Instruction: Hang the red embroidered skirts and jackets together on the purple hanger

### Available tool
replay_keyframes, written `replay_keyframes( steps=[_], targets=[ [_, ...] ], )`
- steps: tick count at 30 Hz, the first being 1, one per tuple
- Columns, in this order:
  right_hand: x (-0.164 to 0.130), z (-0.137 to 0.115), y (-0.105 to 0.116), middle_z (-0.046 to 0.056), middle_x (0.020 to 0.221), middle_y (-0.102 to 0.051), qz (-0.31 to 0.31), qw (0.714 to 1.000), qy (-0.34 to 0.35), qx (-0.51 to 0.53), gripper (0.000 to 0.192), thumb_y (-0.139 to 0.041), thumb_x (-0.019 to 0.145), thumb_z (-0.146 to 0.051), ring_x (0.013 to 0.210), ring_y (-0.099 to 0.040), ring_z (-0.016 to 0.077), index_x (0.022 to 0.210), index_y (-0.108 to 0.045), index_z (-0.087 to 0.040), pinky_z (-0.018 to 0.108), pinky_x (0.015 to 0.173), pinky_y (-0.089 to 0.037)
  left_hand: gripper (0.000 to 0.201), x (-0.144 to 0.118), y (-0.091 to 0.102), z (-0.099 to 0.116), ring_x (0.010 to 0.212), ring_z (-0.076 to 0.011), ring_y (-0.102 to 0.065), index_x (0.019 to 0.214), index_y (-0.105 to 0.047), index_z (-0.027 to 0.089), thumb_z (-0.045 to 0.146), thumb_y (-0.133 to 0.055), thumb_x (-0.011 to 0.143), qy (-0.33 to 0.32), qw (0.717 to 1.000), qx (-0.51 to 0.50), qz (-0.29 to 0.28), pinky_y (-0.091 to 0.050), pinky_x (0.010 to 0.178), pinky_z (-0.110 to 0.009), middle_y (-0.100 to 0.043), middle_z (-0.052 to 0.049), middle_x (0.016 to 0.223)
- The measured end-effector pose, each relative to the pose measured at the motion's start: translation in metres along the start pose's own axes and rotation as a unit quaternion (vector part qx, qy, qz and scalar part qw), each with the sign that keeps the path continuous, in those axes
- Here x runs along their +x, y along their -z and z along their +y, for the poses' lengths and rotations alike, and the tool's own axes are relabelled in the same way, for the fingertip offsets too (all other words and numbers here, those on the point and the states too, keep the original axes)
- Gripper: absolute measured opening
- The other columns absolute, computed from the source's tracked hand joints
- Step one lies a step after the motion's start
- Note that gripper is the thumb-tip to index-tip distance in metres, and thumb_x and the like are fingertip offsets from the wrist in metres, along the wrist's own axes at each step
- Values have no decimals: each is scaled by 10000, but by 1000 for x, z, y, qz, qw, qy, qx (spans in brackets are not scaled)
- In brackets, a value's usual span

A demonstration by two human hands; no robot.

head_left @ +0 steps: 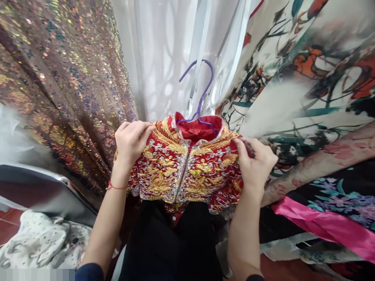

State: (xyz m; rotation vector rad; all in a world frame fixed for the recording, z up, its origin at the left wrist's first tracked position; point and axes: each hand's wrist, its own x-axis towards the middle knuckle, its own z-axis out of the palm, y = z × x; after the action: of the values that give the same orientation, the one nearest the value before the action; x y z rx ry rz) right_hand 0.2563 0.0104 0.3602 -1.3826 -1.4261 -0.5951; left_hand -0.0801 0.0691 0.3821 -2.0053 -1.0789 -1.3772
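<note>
A red jacket (202, 166) with dense gold and silver embroidery faces me in the middle of the view. It has a stand-up collar and a front opening down its centre. Inside the collar sits a purple hanger (200, 105), its hook rising above the neck in front of white fabric. My left hand (131, 140) pinches the jacket's left shoulder between thumb and fingers. At the opposite shoulder, my right hand (256, 158) grips the cloth the same way. The lower part of the jacket lies over my dark-clothed lap and is partly hidden.
Sequined fabric (73, 70) hangs at the left, sheer white cloth (164, 50) behind, and floral printed fabric (310, 78) at the right. A black chair back (38, 191) and spotted white cloth (43, 242) are lower left. A pink band (322, 226) crosses dark floral cloth lower right.
</note>
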Motion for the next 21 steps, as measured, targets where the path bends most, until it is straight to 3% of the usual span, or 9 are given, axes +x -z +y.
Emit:
replay_keyframes(
  steps=[3,6,9,12,21],
  targets=[
    [-2,-2,-9,50,691,-650,-10,1000,-5,-3,482,-470,962,-608,622,-549,175,791,-657,-197,305,653,-373,333,5,-3,-1,612,-143,-540,776,-616,221,410,-472,1009,18,998,10,-59,-352,656,-307,-671,-17,711],
    [-14,-2,-18,1,568,-506,-21,999,13,-23,436,-471,975,-479,550,-434,146,634,-521,-213,302,614,-307,431,-4,-16,-10,534,-143,-455,619,-481,211,358,-394,1014,45,994,-3,-98,-286,580,-307,-542,-9,574],
    [-24,-1,-28,-12,541,-425,16,998,16,-55,425,-458,969,-415,541,-382,143,592,-407,-227,315,613,-278,443,-21,-23,-12,507,-138,-379,576,-345,214,321,-392,1004,72,995,3,-65,-253,560,-309,-414,6,519],
    [-25,3,-32,-20,544,-392,24,998,21,-50,413,-436,975,-414,546,-371,145,610,-375,-233,322,611,-260,453,-33,-19,-5,500,-132,-319,585,-269,213,312,-419,1000,81,996,15,-29,-241,559,-313,-328,22,517],
    [-30,4,-24,-23,562,-398,37,998,36,-42,403,-408,1007,-395,557,-378,147,639,-371,-234,330,623,-258,409,-44,-5,14,554,-149,-308,638,-279,215,284,-466,995,85,996,26,0,-245,585,-327,-303,23,558]
  ],
)
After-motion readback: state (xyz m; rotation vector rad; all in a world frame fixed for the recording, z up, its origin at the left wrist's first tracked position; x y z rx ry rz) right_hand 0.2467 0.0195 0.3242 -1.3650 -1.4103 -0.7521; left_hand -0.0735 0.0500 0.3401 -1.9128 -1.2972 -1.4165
